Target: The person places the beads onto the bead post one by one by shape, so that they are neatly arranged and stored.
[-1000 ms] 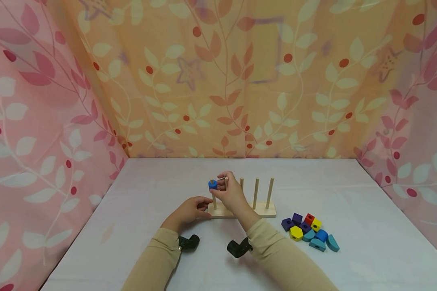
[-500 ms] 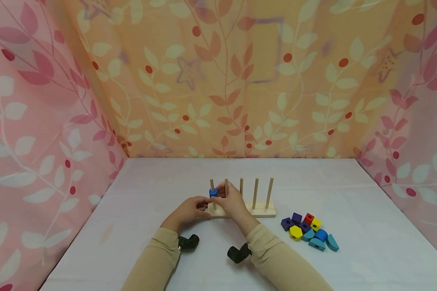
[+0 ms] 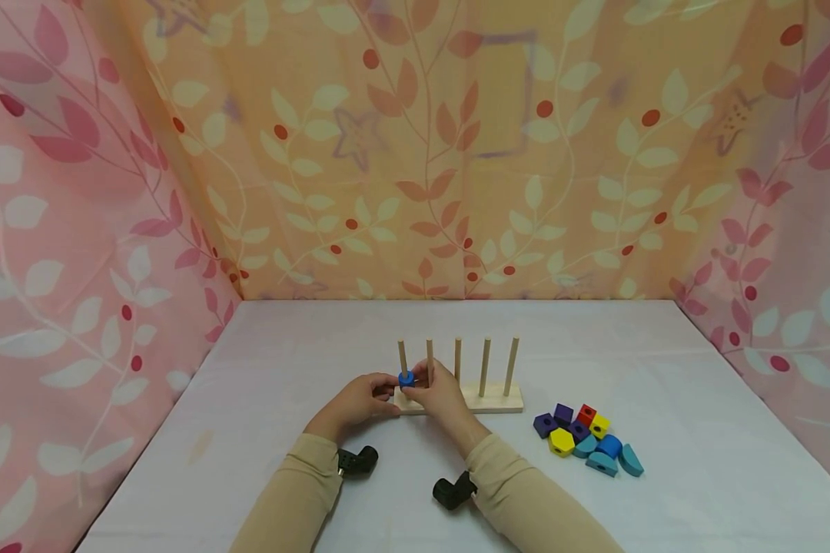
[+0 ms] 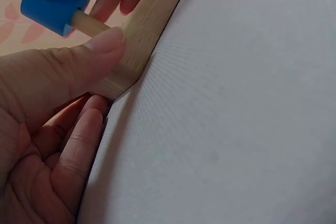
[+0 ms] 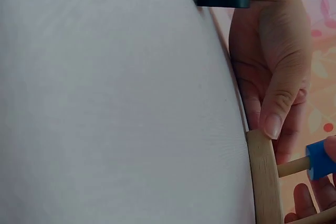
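A wooden base with several upright pegs stands mid-table. My left hand grips its left end; in the left wrist view the thumb lies on the wood and the other fingers curl below. Round the leftmost peg sits a blue cylinder block, low down but a little above the base. My right hand pinches this block from the right, its forearm crossing in front of the base. Bare peg shows between block and base in the right wrist view. The other pegs carry no blocks.
Right of the base lies a loose group of blocks: purple blocks, a red block, yellow ones, another blue cylinder and teal half-rounds. Black wrist-camera mounts hang under both wrists. Patterned curtains enclose the table.
My right hand has slid the blue cylinder down the leftmost peg, from its top to near the base. The left hand has stayed at the base's end.
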Demonstrator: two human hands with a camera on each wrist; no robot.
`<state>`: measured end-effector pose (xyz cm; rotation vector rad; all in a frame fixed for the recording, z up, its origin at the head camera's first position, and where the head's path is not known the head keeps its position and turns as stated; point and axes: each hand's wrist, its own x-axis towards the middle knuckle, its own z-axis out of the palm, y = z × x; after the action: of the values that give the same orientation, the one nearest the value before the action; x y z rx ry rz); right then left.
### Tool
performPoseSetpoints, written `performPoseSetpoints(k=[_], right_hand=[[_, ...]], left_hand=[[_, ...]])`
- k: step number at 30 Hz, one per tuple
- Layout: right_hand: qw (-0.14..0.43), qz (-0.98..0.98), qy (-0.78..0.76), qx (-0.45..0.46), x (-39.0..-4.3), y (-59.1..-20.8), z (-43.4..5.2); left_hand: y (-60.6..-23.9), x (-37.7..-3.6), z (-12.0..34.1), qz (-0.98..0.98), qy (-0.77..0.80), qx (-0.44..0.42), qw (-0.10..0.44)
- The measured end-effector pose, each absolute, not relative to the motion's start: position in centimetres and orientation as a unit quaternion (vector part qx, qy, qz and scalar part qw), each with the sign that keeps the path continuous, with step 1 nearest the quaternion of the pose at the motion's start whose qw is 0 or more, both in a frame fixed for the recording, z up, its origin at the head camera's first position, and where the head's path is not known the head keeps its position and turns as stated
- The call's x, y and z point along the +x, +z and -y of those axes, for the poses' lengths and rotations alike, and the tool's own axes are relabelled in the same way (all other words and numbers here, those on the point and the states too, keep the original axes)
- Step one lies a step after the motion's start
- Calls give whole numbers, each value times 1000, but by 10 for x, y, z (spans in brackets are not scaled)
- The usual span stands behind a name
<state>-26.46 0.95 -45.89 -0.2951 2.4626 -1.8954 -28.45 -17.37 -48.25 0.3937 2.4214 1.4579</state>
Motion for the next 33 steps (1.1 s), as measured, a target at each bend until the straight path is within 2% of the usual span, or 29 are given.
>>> performPoseSetpoints(k=[23,33], right_hand=[[36,-787,-607,-103,-265,-461,-11],[6,-838,-526,-146,-252,-453,-35]], left_hand=[[-482,-284,178,-842,500,144,142],[-483,-285,173,-841,505,125,152]])
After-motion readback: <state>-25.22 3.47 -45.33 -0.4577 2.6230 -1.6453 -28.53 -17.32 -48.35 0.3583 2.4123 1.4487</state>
